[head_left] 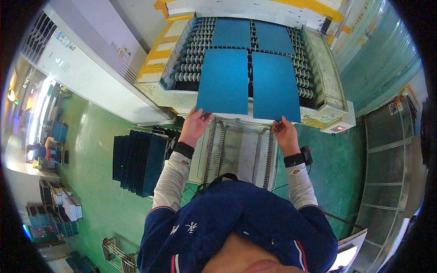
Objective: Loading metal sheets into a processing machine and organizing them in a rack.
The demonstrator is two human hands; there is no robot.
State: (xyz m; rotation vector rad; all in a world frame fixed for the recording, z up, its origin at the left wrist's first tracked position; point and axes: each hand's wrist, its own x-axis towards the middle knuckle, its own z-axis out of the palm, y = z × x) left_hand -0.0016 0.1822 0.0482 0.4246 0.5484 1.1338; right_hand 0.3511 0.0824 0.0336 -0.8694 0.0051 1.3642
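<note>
Two Corners Pinched

The left hand (195, 126) holds the left blue panel (223, 82) by its near left corner; the right hand (286, 134), the right blue panel (276, 86) near its right corner. Beyond them (under both panels) lies a disc-roller conveyor (189, 68).

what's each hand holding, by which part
Left hand holds the near left blue panel by its near left corner; right hand, the near right panel by its near edge.
</note>
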